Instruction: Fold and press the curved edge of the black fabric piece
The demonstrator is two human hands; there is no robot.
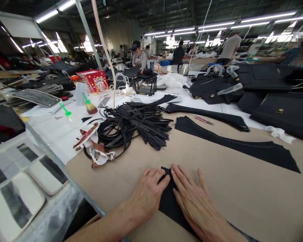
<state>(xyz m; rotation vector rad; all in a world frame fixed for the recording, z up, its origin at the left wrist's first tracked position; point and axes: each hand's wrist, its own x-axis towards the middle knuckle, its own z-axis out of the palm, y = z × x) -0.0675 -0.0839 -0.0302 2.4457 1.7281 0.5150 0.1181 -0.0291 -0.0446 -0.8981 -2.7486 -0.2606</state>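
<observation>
A dark, curved strip of leather-like material (170,205) lies on the brown board, running from between my hands toward the bottom edge. My left hand (147,188) is at its far left edge, fingers curled and thumb pressed on top, gripping the edge near its tip. Flat across the right side of the same strip rests my right hand (192,195), its fingers stretched out and the thumb apart. Part of the strip is hidden under my right hand and forearm. Farther back lies a similar flat black piece (232,143), and behind that a narrower folded black piece (207,114).
A heap of thin black straps (141,124) sits behind my left hand, beside patterned scraps (98,151). Pink-handled thread snips (204,120) lie between the black pieces. Black bags (282,111) are piled at right. A glue bottle (91,107) and a router (145,88) stand farther back.
</observation>
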